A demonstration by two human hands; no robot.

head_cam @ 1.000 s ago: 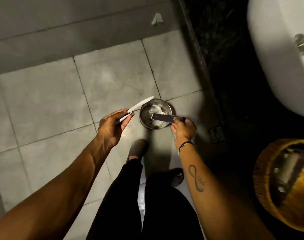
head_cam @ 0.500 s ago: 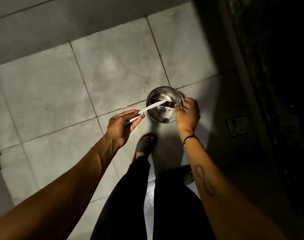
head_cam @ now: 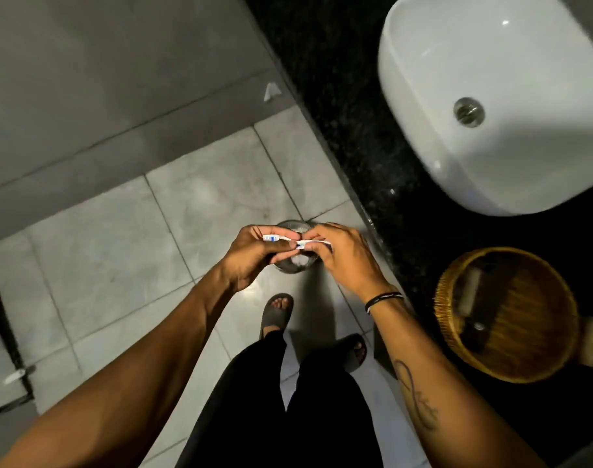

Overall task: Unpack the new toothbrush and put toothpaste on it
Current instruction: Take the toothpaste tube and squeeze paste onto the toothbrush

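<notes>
Grey floor tiles (head_cam: 96, 251) lay under us, with a black stone surface (head_cam: 339, 106) running along the right and a white basin (head_cam: 511, 163) set on it, its metal drain (head_cam: 469, 112) showing. Nearer to us on that surface stood a woven basket (head_cam: 457, 352) with some items inside that we could not make out in the gloom.

We held the toothbrush (head_cam: 297, 240) level in front of us with both hands, over a small metal bin (head_cam: 293, 265) on the floor. Our left hand (head_cam: 254, 255) was closed around its left part, where blue and white showed beyond the fingers, the thumb lying along the underside. Our right hand (head_cam: 345, 255) pinched the white part on the right, fingertips bent down onto it, with a short white end poking out past them. Both hands met near the middle of the brush, thumbs almost touching. We could not tell which end carried the bristles.

Pale crumpled stuff lay inside the bin, mostly hidden behind our hands. A dark band (head_cam: 384, 300) circled our right wrist, and a tattoo (head_cam: 420, 400) ran along that forearm. Below, our black trousers (head_cam: 271, 417) and two dark sandals (head_cam: 276, 314) showed, one foot ahead of the other. A small white scrap (head_cam: 271, 91) lay on the grey step by the wall.
</notes>
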